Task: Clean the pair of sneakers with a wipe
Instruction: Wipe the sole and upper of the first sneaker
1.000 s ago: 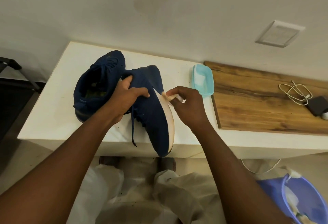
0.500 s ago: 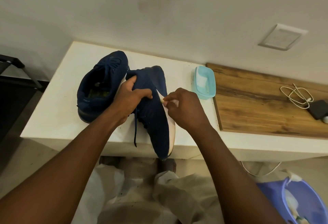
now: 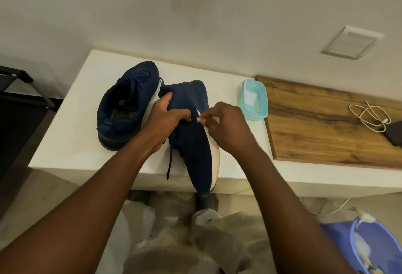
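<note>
Two navy sneakers are on the white table (image 3: 71,134). One sneaker (image 3: 128,104) stands upright at the left. The other sneaker (image 3: 193,141) is tilted on its side, toe toward me past the table edge, its white sole edge facing right. My left hand (image 3: 165,121) grips this sneaker at its collar. My right hand (image 3: 226,126) pinches a small white wipe (image 3: 201,119) against the white sole edge near the heel; most of the wipe is hidden under my fingers.
A light blue tub (image 3: 254,99) with wipes sits right of the shoes. A wooden board (image 3: 322,126) carries a white cable (image 3: 369,117) and a dark device at the far right. A purple basin (image 3: 378,249) stands on the floor at lower right.
My right hand has slid the wipe up the sole edge toward the heel, closer to my left hand. The left hand keeps its grip on the tilted sneaker.
</note>
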